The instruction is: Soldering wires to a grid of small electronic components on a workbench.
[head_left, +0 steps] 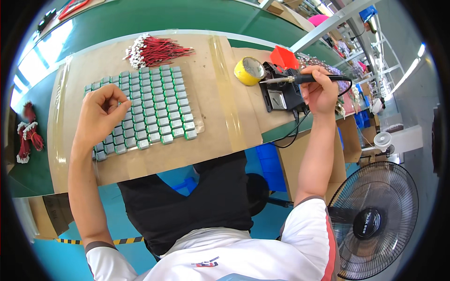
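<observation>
My right hand (322,93) is closed around the black handle of a soldering iron (294,77). Its metal tip points left, above the black soldering station (294,97) and close to a roll of yellow tape (249,71). My left hand (99,112) hovers at the left part of a block of small grey-and-green components (161,110), set in close rows on brown cardboard. Its thumb and forefinger are pinched together; whatever they may hold is too small to make out. The hand hides some of the components.
A bundle of red wires with white connectors (154,50) lies beyond the rows, and more red wire bundles (30,136) lie far left. An orange-red bin (284,57) stands behind the station. The iron's cord (347,89) loops at right. A large black fan (375,222) stands lower right.
</observation>
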Demonstrator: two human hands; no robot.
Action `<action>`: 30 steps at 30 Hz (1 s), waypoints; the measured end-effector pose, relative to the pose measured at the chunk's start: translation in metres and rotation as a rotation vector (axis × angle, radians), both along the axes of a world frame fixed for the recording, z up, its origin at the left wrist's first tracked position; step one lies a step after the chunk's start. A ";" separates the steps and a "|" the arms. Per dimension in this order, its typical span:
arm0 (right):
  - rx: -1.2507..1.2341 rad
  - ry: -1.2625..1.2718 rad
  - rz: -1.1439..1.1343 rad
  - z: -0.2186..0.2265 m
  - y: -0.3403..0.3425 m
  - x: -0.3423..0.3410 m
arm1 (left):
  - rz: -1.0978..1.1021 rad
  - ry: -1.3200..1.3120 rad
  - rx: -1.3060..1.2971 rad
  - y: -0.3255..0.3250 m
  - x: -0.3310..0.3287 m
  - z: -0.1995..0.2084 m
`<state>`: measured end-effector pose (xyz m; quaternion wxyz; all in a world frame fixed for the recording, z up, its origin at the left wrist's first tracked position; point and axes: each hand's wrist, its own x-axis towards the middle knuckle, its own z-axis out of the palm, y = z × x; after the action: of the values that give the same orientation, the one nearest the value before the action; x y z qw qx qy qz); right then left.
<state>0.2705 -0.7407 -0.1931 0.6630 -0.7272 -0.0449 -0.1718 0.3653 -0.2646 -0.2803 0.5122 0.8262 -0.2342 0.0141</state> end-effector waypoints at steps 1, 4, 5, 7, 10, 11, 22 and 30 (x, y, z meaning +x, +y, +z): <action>0.013 0.005 0.021 -0.004 0.008 0.000 | 0.005 0.006 0.003 0.000 0.000 0.000; 0.052 0.018 0.060 -0.021 0.033 0.000 | 0.016 0.022 -0.007 0.005 0.001 -0.004; 0.079 0.003 0.088 -0.028 0.041 -0.001 | 0.018 0.010 0.000 0.005 0.000 0.000; 0.101 -0.023 0.139 -0.046 0.059 -0.002 | -0.030 -0.019 0.030 0.004 0.002 0.002; 0.071 -0.042 0.197 -0.075 0.098 -0.004 | -0.091 0.027 0.073 0.006 0.001 0.005; 0.057 -0.098 0.255 -0.081 0.114 -0.004 | -0.116 0.035 0.084 0.008 0.002 0.004; -0.145 -0.198 0.362 -0.121 0.173 0.008 | -0.227 0.069 0.188 0.012 0.003 -0.002; -0.100 -0.088 0.369 -0.126 0.176 0.005 | -0.189 0.085 0.185 0.007 0.003 -0.002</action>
<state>0.2758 -0.5646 -0.3194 0.6436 -0.7307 -0.2146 -0.0766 0.3685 -0.2578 -0.2827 0.4422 0.8441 -0.2895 -0.0908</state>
